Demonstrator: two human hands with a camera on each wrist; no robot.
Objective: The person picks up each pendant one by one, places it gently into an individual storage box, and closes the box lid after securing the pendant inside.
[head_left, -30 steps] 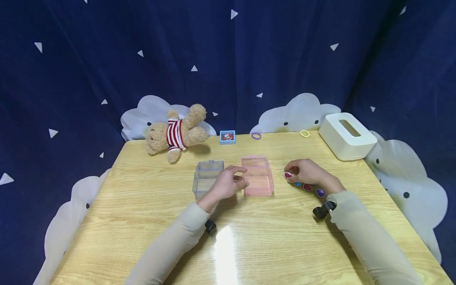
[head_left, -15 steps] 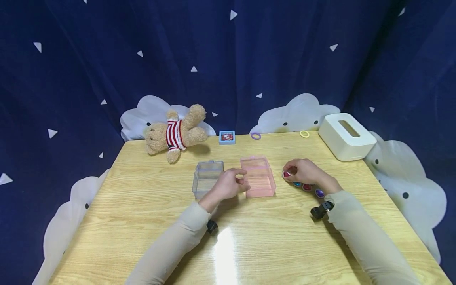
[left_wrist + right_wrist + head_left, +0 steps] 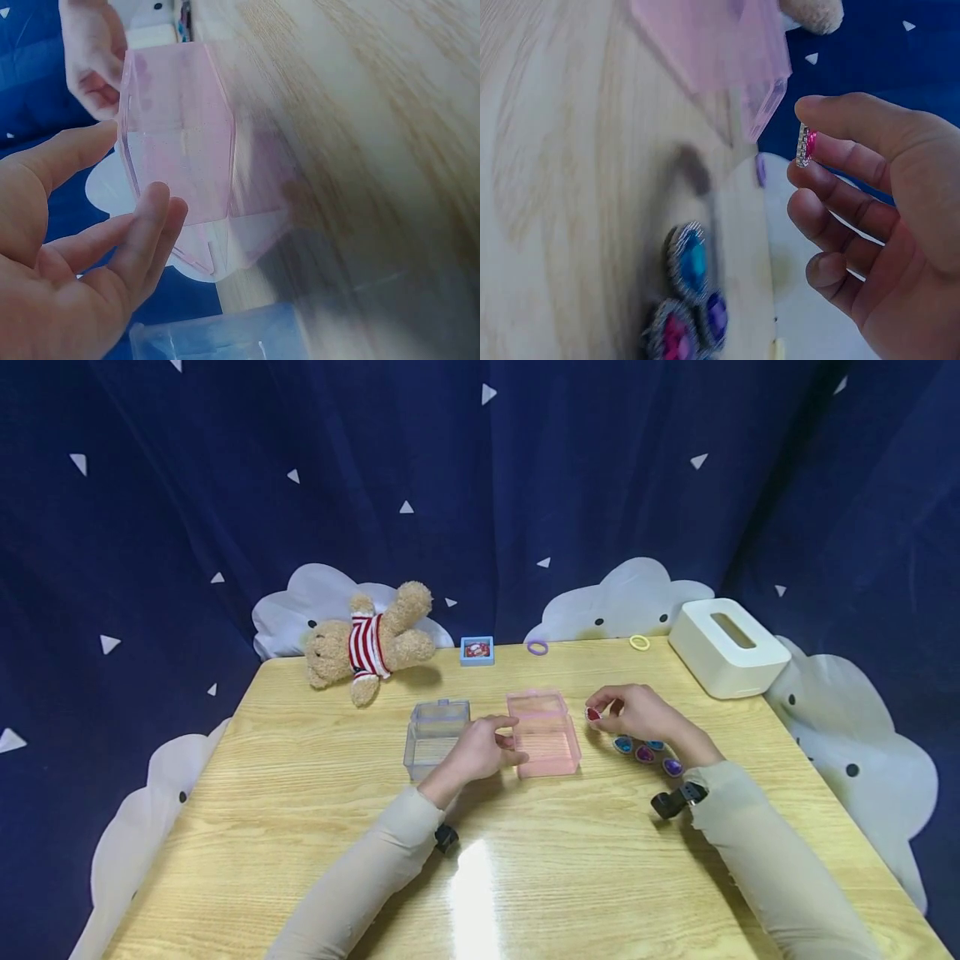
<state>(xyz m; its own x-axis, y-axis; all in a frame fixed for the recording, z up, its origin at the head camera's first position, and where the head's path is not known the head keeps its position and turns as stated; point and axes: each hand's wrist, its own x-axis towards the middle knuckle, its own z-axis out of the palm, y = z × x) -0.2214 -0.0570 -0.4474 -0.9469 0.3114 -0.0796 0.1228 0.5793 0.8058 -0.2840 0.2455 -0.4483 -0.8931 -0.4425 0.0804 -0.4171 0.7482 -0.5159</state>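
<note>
My right hand [image 3: 637, 710] pinches a red gem [image 3: 593, 714] with a sparkling silver rim between thumb and fingertip, above the table. In the right wrist view that gem [image 3: 805, 145] appears edge-on. Its other fingers are loosely bent. To its left is a pink see-through box [image 3: 546, 756], lid raised at the back. My left hand [image 3: 480, 747] is at that box's left side, with loosely extended fingers and thumb touching the pink wall [image 3: 187, 142]. A greyish-blue clear box [image 3: 435, 750], also open, stands behind and left of the left hand. More gems [image 3: 645, 753], blue, pinkish-red and purple, lie below the right hand.
Along the back edge are a teddy bear [image 3: 365, 643] in a striped shirt, a small blue framed box [image 3: 477, 650], a purple ring [image 3: 537, 647] and a yellow ring [image 3: 639, 642]. A white tissue box [image 3: 727, 647] stands at the back right.
My right hand has lifted the red gem from beside the others and moved it left, toward the pink box. The left hand came against the pink box, which shifted slightly right.
</note>
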